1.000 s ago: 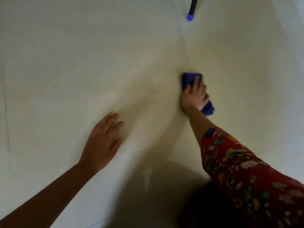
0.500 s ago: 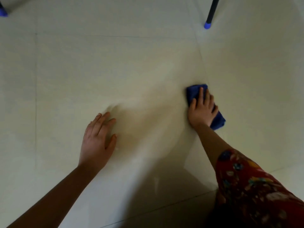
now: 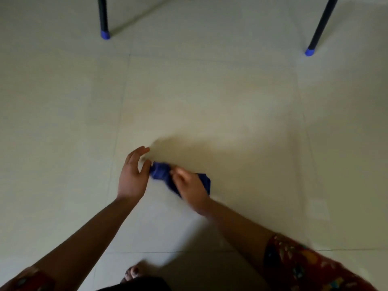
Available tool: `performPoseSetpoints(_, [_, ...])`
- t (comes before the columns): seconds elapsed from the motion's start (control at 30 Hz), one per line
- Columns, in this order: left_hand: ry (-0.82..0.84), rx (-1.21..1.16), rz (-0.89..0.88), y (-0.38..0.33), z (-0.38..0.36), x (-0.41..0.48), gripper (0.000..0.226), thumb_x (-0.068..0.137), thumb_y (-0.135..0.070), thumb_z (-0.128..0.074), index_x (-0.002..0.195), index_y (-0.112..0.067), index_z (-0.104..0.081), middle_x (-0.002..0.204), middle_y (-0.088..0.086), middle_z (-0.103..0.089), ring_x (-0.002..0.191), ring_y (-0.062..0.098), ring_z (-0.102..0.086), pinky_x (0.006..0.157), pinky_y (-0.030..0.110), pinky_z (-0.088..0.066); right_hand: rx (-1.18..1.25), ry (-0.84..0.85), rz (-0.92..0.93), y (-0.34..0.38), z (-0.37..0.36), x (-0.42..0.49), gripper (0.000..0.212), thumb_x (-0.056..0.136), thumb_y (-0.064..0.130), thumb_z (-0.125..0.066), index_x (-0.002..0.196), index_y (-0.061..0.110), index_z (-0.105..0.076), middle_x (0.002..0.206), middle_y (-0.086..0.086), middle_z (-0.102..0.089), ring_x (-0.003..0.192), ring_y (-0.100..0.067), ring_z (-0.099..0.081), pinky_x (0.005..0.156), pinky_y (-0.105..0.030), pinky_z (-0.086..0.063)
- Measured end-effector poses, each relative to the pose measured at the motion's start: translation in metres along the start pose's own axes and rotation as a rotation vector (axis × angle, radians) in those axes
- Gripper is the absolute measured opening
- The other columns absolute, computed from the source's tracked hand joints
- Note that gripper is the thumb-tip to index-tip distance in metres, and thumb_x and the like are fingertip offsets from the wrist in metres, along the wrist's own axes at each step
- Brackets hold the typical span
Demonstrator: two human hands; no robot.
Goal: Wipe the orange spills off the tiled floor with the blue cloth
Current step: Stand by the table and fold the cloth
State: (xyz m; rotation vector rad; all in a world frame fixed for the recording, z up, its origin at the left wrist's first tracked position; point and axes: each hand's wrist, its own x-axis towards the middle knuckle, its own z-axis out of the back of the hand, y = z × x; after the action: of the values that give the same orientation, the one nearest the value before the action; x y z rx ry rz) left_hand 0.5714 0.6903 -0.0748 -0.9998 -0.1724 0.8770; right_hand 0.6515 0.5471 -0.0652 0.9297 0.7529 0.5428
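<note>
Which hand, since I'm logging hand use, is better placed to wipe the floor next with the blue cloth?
Right, probably. The right hand grips the bunched blue cloth from above, while the left hand only touches its end with the thumb, fingers nearly straight.

The person wore a red top. The right sleeve (image 3: 304, 267) was printed with small shapes in yellow, white, teal and blue, while the left sleeve (image 3: 23, 280) showed only a dim red edge. Both forearms were bare down to the left hand (image 3: 132, 177) and the blurred right hand (image 3: 189, 183). A black garment (image 3: 142, 285) sat lowest in view, the toes of a bare foot (image 3: 133, 274) just above it.
</note>
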Motion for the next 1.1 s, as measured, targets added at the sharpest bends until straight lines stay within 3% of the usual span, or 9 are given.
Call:
performPoseSetpoints(0.1, [0.146, -0.269, 0.225, -0.024, 0.02, -0.004, 0.029, 0.102, -0.026, -0.043, 0.127, -0.022, -0.057, 0.127, -0.002, -0.062, 0.114, 0.016, -0.06, 0.106, 0.033, -0.04, 0.779, 0.112, -0.422, 0.039, 0.049, 0.009, 0.037, 0.103, 0.02, -0.037, 0.085, 0.017, -0.069, 0.079, 0.002, -0.068, 0.072, -0.009, -0.065, 0.07, -0.023, -0.052])
performPoseSetpoints(0.2, [0.365, -0.326, 0.163, -0.069, 0.038, -0.011, 0.032, 0.102, -0.034, -0.039, 0.123, -0.021, -0.06, 0.117, -0.003, -0.069, 0.104, 0.013, -0.067, 0.1, 0.035, -0.047, 1.015, 0.075, -0.469, 0.077, 0.092, 0.009, 0.04, 0.101, 0.021, -0.038, 0.067, 0.019, -0.06, 0.061, 0.007, -0.055, 0.055, -0.005, -0.056, 0.056, -0.015, -0.048])
performPoseSetpoints(0.3, [0.438, -0.368, 0.079, -0.124, 0.052, -0.011, 0.032, 0.099, -0.038, -0.047, 0.115, -0.018, -0.066, 0.106, -0.002, -0.074, 0.097, 0.014, -0.07, 0.093, 0.033, -0.05, 0.869, 0.023, -0.416, 0.112, 0.125, 0.002, 0.037, 0.103, 0.028, -0.033, 0.079, 0.022, -0.061, 0.076, 0.005, -0.062, 0.065, -0.005, -0.06, 0.061, -0.017, -0.05])
performPoseSetpoints(0.43, [0.439, -0.403, -0.022, -0.185, 0.065, -0.011, 0.036, 0.084, -0.042, -0.062, 0.094, -0.009, -0.068, 0.097, 0.002, -0.073, 0.091, 0.017, -0.07, 0.089, 0.034, -0.053, 0.852, 0.113, -0.438, 0.132, 0.161, -0.005, 0.069, 0.098, 0.063, -0.025, 0.106, 0.01, -0.069, 0.1, -0.007, -0.074, 0.098, -0.017, -0.067, 0.082, -0.03, -0.047])
performPoseSetpoints(0.57, [0.399, -0.418, -0.112, -0.235, 0.079, -0.015, 0.025, 0.092, -0.025, -0.063, 0.098, -0.001, -0.064, 0.094, 0.005, -0.07, 0.087, 0.017, -0.068, 0.078, 0.028, -0.053, 0.685, 0.171, -0.28, 0.156, 0.187, -0.012, 0.059, 0.099, 0.06, -0.028, 0.131, 0.02, -0.057, 0.129, -0.004, -0.064, 0.12, -0.019, -0.059, 0.104, -0.038, -0.042])
performPoseSetpoints(0.7, [0.38, -0.456, -0.144, -0.278, 0.091, -0.026, 0.006, 0.093, -0.016, -0.06, 0.09, -0.012, -0.058, 0.08, 0.002, -0.065, 0.071, 0.016, -0.064, 0.062, 0.024, -0.052, 0.371, -0.21, -0.17, 0.179, 0.206, -0.024, 0.019, 0.098, 0.041, -0.049, 0.107, 0.025, -0.055, 0.116, -0.003, -0.063, 0.093, -0.014, -0.061, 0.089, -0.036, -0.049])
performPoseSetpoints(0.83, [0.326, -0.449, -0.193, -0.307, 0.102, -0.032, 0.008, 0.093, -0.014, -0.06, 0.085, -0.011, -0.061, 0.075, 0.001, -0.069, 0.069, 0.016, -0.067, 0.063, 0.024, -0.054, 0.451, -0.038, 0.063, 0.215, 0.212, -0.035, 0.032, 0.094, 0.047, -0.053, 0.103, 0.017, -0.06, 0.087, -0.001, -0.067, 0.077, -0.015, -0.066, 0.077, -0.034, -0.056])
performPoseSetpoints(1.0, [0.322, -0.488, -0.236, -0.337, 0.124, -0.036, 0.01, 0.093, -0.012, -0.059, 0.083, -0.012, -0.063, 0.084, 0.004, -0.072, 0.078, 0.018, -0.072, 0.069, 0.024, -0.057, 0.516, -0.085, 0.229, 0.241, 0.228, -0.03, 0.004, 0.093, 0.015, -0.059, 0.09, 0.013, -0.059, 0.076, 0.0, -0.067, 0.07, -0.013, -0.064, 0.068, -0.025, -0.054])
performPoseSetpoints(1.1, [0.295, -0.55, -0.191, -0.347, 0.136, -0.033, 0.008, 0.091, -0.013, -0.06, 0.087, -0.012, -0.066, 0.087, 0.005, -0.072, 0.08, 0.021, -0.072, 0.073, 0.027, -0.058, 0.616, -0.036, 0.217, 0.257, 0.246, -0.021, 0.016, 0.095, 0.01, -0.053, 0.083, 0.018, -0.06, 0.076, 0.005, -0.068, 0.074, -0.01, -0.065, 0.067, -0.024, -0.051])
